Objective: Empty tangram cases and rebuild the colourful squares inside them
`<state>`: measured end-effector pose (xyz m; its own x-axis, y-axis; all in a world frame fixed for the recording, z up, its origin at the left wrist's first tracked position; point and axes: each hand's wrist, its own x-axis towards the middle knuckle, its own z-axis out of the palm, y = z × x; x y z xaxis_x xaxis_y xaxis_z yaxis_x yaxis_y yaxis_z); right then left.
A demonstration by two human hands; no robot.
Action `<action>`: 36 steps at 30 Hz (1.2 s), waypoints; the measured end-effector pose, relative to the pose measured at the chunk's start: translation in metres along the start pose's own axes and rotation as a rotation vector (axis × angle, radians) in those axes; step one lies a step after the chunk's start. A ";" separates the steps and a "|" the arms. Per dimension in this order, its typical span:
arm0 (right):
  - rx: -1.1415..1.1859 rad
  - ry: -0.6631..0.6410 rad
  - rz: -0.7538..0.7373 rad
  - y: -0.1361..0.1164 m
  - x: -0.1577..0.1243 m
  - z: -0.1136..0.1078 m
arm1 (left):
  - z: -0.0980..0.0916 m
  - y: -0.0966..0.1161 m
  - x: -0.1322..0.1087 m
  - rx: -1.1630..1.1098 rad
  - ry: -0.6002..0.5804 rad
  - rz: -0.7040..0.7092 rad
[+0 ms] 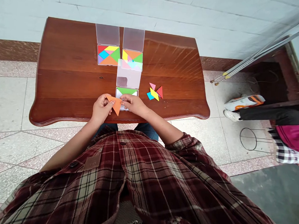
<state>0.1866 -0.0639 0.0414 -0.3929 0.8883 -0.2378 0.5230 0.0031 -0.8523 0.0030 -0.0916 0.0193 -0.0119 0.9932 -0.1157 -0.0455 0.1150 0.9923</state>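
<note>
Orange tangram triangle point(117, 104) pinched between closed fingers of left hand point(102, 108) and right hand point(134, 104); held just over near clear case point(126, 93) on desk point(63, 84); loose tangram pieces point(154, 93) sit right of it, well apart; filled case point(108, 55) lies beyond.

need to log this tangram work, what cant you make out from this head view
All in the head view:
- lower tray: most pieces hidden by the right hand and orange triangle
- orange triangle: held edge hidden by the left hand
- middle tray: lower pieces veiled by the clear lid over them
- seated person's leg: body cut off by the right edge
</note>
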 end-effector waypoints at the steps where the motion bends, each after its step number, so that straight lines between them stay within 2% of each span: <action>1: 0.108 0.005 0.018 0.001 0.000 0.004 | 0.002 0.001 0.000 0.001 -0.014 -0.003; 5: 0.388 0.036 0.120 -0.009 -0.005 0.008 | 0.006 0.004 -0.003 0.026 -0.056 -0.016; 8: 0.463 0.070 0.225 -0.018 -0.011 0.002 | 0.007 0.006 -0.005 0.035 -0.025 -0.058; 13: 0.515 0.242 0.354 -0.014 -0.011 -0.008 | 0.007 0.005 -0.004 0.054 0.051 -0.076; 16: 0.556 0.272 0.381 -0.010 -0.009 -0.008 | 0.006 0.001 -0.005 0.099 0.035 -0.037; 21: 0.576 0.242 0.363 -0.013 -0.009 -0.003 | 0.006 -0.005 -0.008 0.150 0.007 0.026; 25: 0.505 0.229 0.324 -0.013 -0.004 -0.001 | 0.005 -0.007 -0.009 0.200 -0.007 0.043; 31: 0.329 0.222 0.257 -0.005 0.010 0.003 | 0.001 -0.004 -0.014 0.454 0.078 0.216; 36: -0.169 0.172 0.178 -0.010 0.003 -0.005 | -0.002 -0.001 -0.016 0.622 0.001 0.250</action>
<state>0.1838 -0.0595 0.0519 -0.1573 0.9466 -0.2815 0.6965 -0.0957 -0.7111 0.0013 -0.1079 0.0203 0.0522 0.9912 0.1214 0.5429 -0.1302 0.8296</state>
